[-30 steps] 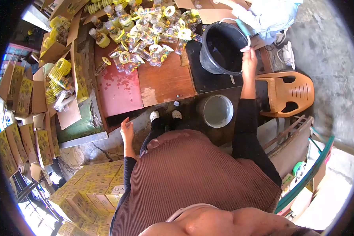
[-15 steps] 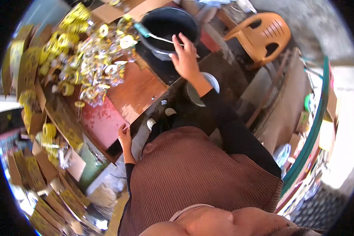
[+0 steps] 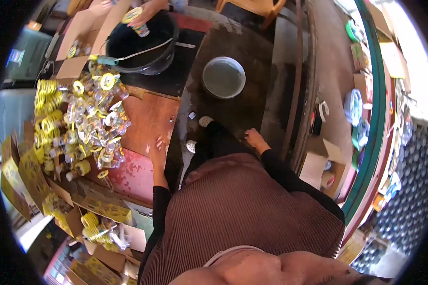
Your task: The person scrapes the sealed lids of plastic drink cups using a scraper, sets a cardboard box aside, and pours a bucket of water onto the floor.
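Observation:
My left hand rests at the edge of the reddish-brown tabletop, fingers stretched out and nothing visible in them. To its left lies a heap of clear plastic cups with yellow rings and printed labels. My right hand hangs low over the floor, apart from everything, its fingers loosely apart and holding nothing visible. Beyond the heap stands a black bucket with a white wire handle and a teal grip. Above the bucket, another person's hand holds a clear cup with a yellow rim.
A round pail of cloudy water stands on the wet floor. Open cardboard boxes line the left side, some with yellow-ringed cups. An orange plastic chair is at the top, and a green rail runs along the right.
My right hand has drawn back from the bucket handle to low beside my body. My left hand has shifted along the table edge. The view has turned; another person's hand now shows at the bucket.

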Motion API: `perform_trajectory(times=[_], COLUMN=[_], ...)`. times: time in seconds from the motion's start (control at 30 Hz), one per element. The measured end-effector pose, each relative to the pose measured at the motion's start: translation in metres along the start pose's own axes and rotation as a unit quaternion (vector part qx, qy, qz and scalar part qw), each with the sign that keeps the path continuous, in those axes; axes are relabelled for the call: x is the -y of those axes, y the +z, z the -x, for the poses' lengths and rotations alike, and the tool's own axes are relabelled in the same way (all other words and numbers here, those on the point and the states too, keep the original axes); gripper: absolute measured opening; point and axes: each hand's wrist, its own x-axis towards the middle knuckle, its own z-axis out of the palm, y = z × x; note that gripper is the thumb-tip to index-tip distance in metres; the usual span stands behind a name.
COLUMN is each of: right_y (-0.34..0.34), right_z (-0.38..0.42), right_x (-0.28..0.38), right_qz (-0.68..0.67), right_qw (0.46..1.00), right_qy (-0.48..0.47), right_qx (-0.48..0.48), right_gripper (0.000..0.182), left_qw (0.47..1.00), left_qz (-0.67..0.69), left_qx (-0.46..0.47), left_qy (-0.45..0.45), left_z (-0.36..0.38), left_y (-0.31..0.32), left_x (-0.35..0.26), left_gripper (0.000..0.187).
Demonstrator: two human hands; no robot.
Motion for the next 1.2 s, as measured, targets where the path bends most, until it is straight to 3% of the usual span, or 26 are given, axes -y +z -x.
perform_trajectory(times=[0.13,0.2,0.3,0.33,0.37,0.4,0.47,0.53,0.57,0.63,0.73,0.83,0.97,1.03,1.13,1.2], right_y=[0.035,0.053,0.053,0.053,0.054,0.056,0.046,0.02,0.017,0.009,-0.024,-0.04,-0.066,-0.084,-0.092,-0.119], right_z=[0.052,0.073,0.08,0.078,0.075,0.071,0.056,0.042,0.036,0.02,0.001,-0.011,-0.019,-0.016,-0.02,-0.019], right_x=[-0.039,-0.047,-0.04,-0.04,-0.04,-0.043,-0.046,-0.04,-0.048,-0.061,-0.071,-0.08,-0.088,-0.083,-0.076,-0.061], right_qz=[-0.025,-0.054,-0.126,-0.165,-0.169,-0.183,-0.196,-0.197,-0.2,-0.241,-0.228,-0.281,-0.28,-0.26,-0.227,-0.226], right_qw=[0.994,0.989,0.975,0.967,0.966,0.969,0.969,0.975,0.975,0.967,0.961,0.951,0.949,0.947,0.954,0.939], right_qy=[0.086,0.131,0.183,0.195,0.196,0.161,0.124,0.092,0.089,0.063,0.107,0.121,0.127,0.107,0.076,0.104], right_qx=[0.062,0.039,0.015,0.012,0.009,-0.034,-0.082,0.045,0.042,0.049,0.116,0.049,0.074,0.156,0.181,0.238], right_gripper=[0.027,0.026,0.025,0.024,0.024,0.023,0.023,0.021,0.021,0.02,0.018,0.018,0.02,0.021,0.023,0.025], left_qw=[0.998,0.996,0.99,0.976,0.979,0.959,0.903,0.843,0.842,0.775,0.792,0.821,0.858,0.899,0.873,0.883], left_qz=[-0.003,0.065,0.013,-0.092,-0.073,-0.124,-0.279,-0.368,-0.371,-0.378,-0.431,-0.432,-0.347,-0.224,-0.232,-0.239], left_qx=[0.068,0.062,0.138,0.164,0.171,0.204,0.305,0.386,0.383,0.496,0.43,0.372,0.379,0.375,0.414,0.386], left_qy=[-0.005,0.002,0.002,0.11,0.083,0.151,0.12,0.073,0.075,-0.1,-0.05,-0.015,-0.014,0.037,0.113,0.116], left_z=[-0.027,-0.033,-0.027,-0.024,-0.009,-0.006,0.003,0.01,0.011,0.006,-0.001,-0.012,-0.029,-0.024,-0.021,-0.027], left_y=[0.021,0.039,0.064,0.073,0.083,0.093,0.112,0.129,0.133,0.144,0.164,0.179,0.178,0.165,0.163,0.172], left_x=[0.01,0.006,-0.01,-0.013,-0.015,0.006,0.049,0.117,0.113,0.096,0.069,0.022,-0.005,-0.055,-0.077,-0.084], left_gripper=[0.033,0.032,0.028,0.023,0.021,0.023,0.023,0.021,0.021,0.015,0.011,0.013,0.014,0.013,0.012,0.011])
